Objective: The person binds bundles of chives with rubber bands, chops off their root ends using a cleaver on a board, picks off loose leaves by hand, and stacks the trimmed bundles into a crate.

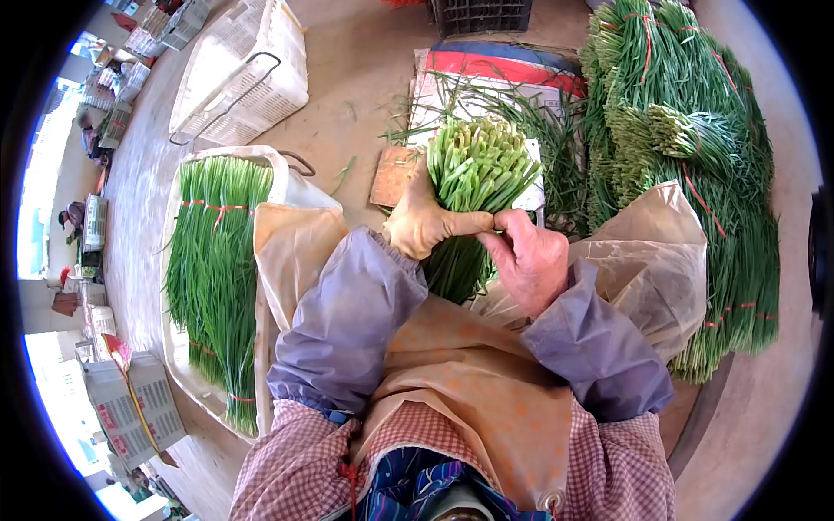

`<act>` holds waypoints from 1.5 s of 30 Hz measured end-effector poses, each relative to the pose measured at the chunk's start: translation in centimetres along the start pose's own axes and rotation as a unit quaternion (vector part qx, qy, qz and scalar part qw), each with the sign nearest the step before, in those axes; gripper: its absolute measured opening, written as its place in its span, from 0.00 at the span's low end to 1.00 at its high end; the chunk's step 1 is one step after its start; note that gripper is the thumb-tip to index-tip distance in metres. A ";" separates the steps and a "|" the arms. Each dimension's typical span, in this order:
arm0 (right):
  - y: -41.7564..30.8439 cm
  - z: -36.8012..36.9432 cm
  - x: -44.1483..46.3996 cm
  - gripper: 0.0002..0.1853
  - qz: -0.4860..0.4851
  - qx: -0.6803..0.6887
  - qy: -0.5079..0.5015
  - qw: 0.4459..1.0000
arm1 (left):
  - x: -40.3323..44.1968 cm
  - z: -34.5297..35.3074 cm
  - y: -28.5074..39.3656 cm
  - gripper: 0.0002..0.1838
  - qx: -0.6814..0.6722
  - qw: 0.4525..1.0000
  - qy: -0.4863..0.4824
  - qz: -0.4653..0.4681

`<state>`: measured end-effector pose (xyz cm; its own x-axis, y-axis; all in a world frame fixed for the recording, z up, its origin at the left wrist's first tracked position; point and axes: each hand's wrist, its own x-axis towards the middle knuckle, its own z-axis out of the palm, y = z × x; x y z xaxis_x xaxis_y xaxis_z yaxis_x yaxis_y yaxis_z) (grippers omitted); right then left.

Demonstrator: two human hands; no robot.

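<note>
In the head view, my left hand [426,217], in a tan glove, is wrapped round a bunch of green stalks [482,165] in front of my apron. The pale cut ends face up, and the dark leaves hang below the hand. My bare right hand [532,260] is closed beside the bunch, its fingertips meeting the gloved thumb. Whatever is pinched there is too small to make out. Behind the bunch lie loose green leaves [556,130] on a red, white and blue sheet [512,68].
A white crate [282,174] at the left holds tied green bundles [217,260]. Another white crate [282,69] stands behind it. A tall pile of tied bundles [730,208] is on the right. A black crate [482,17] sits at the top. People [73,214] are far left.
</note>
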<state>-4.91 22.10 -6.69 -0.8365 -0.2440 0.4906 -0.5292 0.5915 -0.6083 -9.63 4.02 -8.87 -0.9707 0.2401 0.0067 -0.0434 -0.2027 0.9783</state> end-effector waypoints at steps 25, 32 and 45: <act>27.0 12.7 -3.7 0.07 0.258 0.009 -0.128 0.958 | 3.9 -1.9 -1.7 0.67 0.355 0.927 -0.042 -0.110; 33.4 14.2 -12.9 0.21 0.496 -0.070 -0.149 0.853 | 6.6 -6.0 -12.3 0.60 0.500 0.835 -0.034 -0.226; 32.0 12.6 -5.7 0.17 0.603 0.332 -0.111 0.717 | 9.3 -9.6 -20.6 0.60 0.410 0.860 -0.019 -0.303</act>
<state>-18.89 32.72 -36.85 -0.7060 -0.0231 -0.7078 0.7080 -0.0020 -0.7062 -20.06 1.35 -30.98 -0.8199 0.1003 -0.5637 -0.3417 0.7043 0.6223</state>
